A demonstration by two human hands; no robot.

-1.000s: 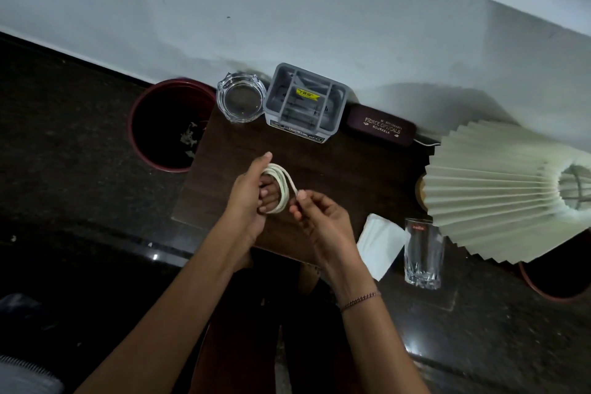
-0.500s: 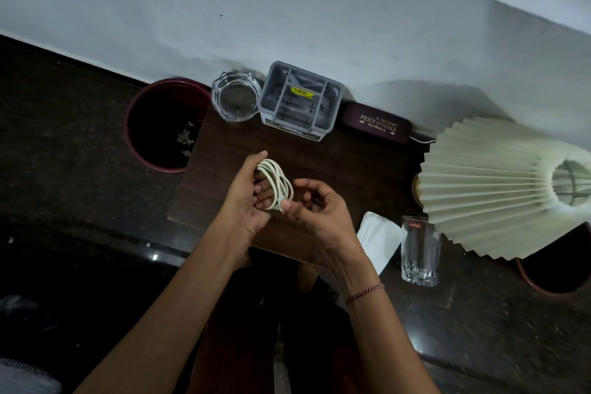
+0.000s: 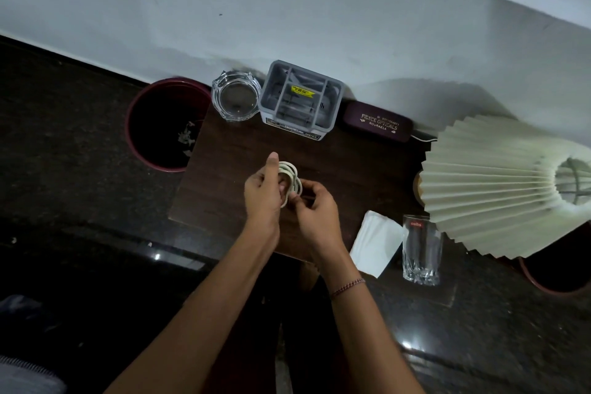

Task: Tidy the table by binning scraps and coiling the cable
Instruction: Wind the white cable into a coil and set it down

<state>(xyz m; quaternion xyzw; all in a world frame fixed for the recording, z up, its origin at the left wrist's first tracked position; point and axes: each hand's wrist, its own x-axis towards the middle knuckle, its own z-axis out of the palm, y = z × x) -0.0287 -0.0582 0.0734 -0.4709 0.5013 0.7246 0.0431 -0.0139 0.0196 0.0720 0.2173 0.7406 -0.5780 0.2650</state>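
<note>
A white cable (image 3: 291, 176) is wound in several loops around the fingers of my left hand (image 3: 263, 192), held above the middle of the dark wooden table (image 3: 224, 163). My right hand (image 3: 315, 211) is close beside it on the right, its fingertips pinching the cable at the lower edge of the coil. Part of the coil is hidden behind my left hand. A dark red bin (image 3: 140, 125) stands on the floor to the left of the table, with pale scraps (image 3: 185, 137) at its bottom.
Along the table's far edge stand a glass ashtray (image 3: 235, 99), a grey compartment organiser (image 3: 300, 99) and a maroon spectacle case (image 3: 379, 121). A white napkin (image 3: 375, 243) and a drinking glass (image 3: 420, 249) sit at the front right. A pleated lampshade (image 3: 499, 189) overhangs the right side.
My right hand has moved in against the coil and closed its fingers on the cable. The loops around my left hand look tighter and more stacked.
</note>
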